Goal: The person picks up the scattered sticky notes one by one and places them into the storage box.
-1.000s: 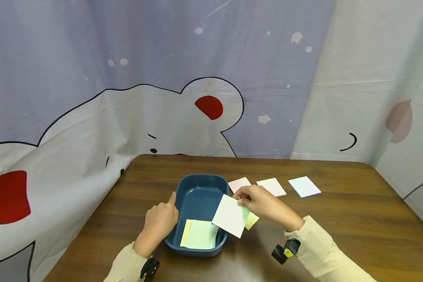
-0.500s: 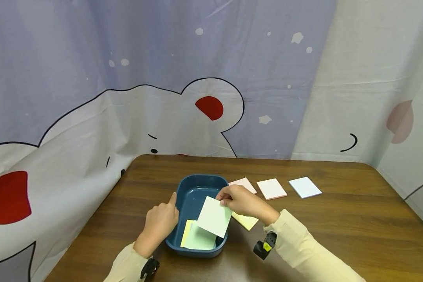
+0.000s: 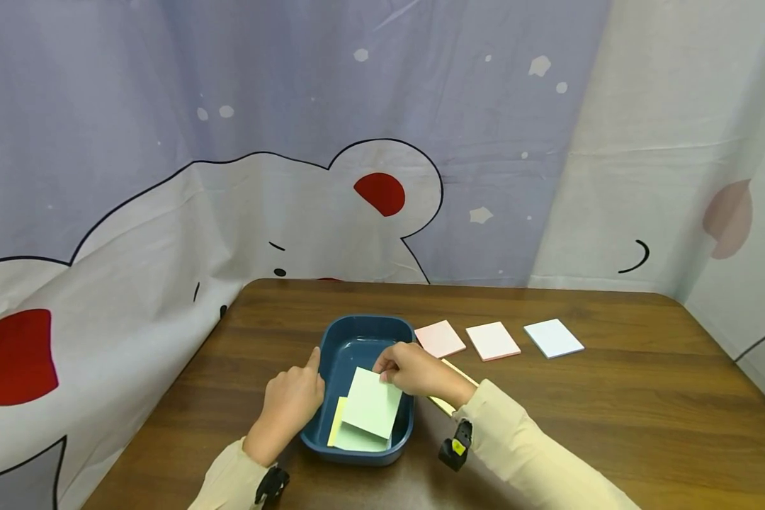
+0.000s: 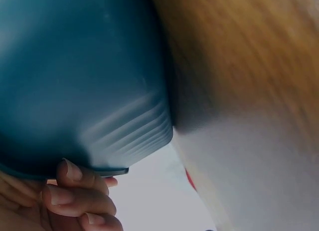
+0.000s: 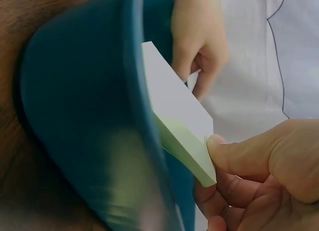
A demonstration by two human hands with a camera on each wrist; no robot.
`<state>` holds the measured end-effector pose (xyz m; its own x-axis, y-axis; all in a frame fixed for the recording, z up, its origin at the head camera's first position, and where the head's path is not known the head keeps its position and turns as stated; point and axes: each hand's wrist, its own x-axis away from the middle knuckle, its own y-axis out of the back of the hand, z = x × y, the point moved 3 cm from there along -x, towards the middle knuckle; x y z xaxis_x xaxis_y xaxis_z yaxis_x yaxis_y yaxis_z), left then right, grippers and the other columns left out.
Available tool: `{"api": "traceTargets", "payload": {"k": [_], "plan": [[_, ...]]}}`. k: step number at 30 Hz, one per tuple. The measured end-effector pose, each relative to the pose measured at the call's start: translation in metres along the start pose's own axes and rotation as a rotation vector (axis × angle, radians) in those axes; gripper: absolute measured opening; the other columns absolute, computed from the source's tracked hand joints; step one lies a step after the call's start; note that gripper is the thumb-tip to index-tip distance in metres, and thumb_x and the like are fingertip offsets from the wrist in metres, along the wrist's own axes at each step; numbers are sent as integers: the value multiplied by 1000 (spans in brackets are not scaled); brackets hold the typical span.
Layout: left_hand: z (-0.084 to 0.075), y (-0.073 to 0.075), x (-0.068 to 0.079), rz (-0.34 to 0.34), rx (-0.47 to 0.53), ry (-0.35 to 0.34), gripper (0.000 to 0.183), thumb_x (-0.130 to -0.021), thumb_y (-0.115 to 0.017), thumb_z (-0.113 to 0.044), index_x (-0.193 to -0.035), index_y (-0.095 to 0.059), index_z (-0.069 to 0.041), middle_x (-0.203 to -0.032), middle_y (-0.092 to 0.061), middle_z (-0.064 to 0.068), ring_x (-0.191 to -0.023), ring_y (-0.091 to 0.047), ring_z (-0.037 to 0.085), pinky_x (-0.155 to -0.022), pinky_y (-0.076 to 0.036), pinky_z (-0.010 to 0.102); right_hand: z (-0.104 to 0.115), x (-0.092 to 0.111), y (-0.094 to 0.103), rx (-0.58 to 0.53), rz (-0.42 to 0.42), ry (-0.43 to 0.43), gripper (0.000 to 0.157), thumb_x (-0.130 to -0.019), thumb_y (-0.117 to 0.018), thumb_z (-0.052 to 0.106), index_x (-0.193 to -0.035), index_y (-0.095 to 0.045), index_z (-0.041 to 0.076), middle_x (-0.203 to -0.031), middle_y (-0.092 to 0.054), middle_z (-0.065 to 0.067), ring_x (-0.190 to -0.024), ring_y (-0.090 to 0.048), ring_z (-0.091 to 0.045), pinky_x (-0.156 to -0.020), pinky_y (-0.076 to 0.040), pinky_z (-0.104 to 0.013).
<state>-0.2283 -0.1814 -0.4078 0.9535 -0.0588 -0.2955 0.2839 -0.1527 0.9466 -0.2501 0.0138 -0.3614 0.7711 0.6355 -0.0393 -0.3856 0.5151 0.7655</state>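
My right hand pinches a light green sticky note pad by its edge, thumb on one face and fingers behind, as the right wrist view shows. The pad hangs tilted inside the rim of a dark blue plastic basin. Below it in the basin lie another green pad and a yellow pad, both partly covered. At the basin's left rim my left hand holds on, index finger stretched along the edge. The left wrist view shows its other fingers curled against the outside under the rim.
Right of the basin, a yellow pad lies mostly hidden under my right forearm. Two pale pink pads and a white-blue pad sit in a row farther back on the wooden table. A printed curtain hangs behind.
My right hand has carried the green pad leftward from the basin's right edge to over its inside, and lower. The yellow pad on the table got uncovered, then covered again. My left hand stays put.
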Motion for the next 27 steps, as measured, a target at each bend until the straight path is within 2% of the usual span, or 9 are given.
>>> {"api": "traceTargets", "payload": {"k": [10, 19, 27], "plan": [[-1, 0, 0, 12, 11, 3, 50, -84, -53, -16, -131, -46, -2, -40, -35, 0, -36, -31, 14, -35, -23, 27, 1, -2, -14, 5, 25, 21, 13, -84, -56, -1, -91, -67, 1, -85, -65, -5, -70, -54, -7, -59, -45, -21], [-1, 0, -1, 27, 7, 20, 50, -84, -53, -17, -131, -46, -4, -42, -37, 2, -37, -35, 17, -36, -26, 30, 0, -4, -23, 15, 42, 7, 11, -82, -59, 1, -88, -68, 3, -80, -65, -1, -65, -54, -4, -56, -44, -19], [1, -1, -1, 18, 12, 17, 50, -84, -53, -17, -132, -46, -4, -40, -35, 0, -35, -31, 14, -35, -23, 28, 0, -4, -29, 103, 3, 8, 11, -79, -62, 2, -86, -70, 3, -81, -67, -2, -63, -52, -3, -55, -43, -17]]}}
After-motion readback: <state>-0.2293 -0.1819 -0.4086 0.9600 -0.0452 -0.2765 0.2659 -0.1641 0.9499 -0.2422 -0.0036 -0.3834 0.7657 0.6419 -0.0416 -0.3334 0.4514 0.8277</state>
